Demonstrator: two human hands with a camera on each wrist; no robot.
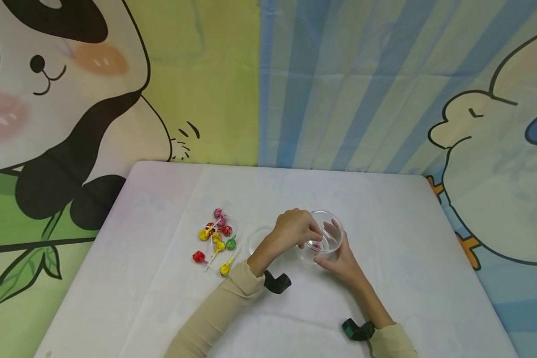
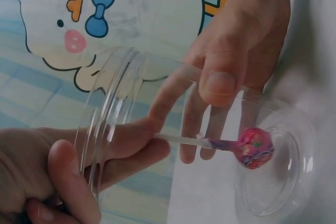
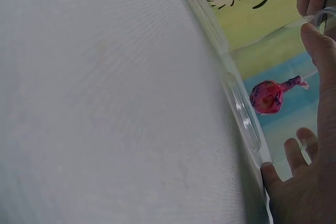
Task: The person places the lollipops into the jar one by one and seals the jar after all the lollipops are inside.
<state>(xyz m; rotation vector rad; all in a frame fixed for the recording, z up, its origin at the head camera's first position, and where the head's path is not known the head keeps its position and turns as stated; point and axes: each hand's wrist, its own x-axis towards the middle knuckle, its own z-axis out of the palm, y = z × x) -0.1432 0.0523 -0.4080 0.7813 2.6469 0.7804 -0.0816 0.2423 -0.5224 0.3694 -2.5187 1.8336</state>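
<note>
My left hand (image 1: 297, 229) reaches through the mouth of a clear plastic jar (image 1: 325, 233). Its fingers pinch the white stick of a pink-wrapped lollipop (image 2: 254, 148), whose head hangs inside, near the jar's bottom. My right hand (image 1: 340, 261) grips the jar from the right side, thumb at the front and fingers behind the wall. In the right wrist view the lollipop (image 3: 268, 97) shows through the jar wall, low inside it. The jar's base is close to the white tabletop.
Several wrapped lollipops, among them a red one (image 1: 199, 257), a green one (image 1: 230, 244) and a yellow one (image 1: 225, 270), lie left of my hands on the white table (image 1: 161, 308). A clear round lid (image 1: 253, 239) lies behind my left wrist.
</note>
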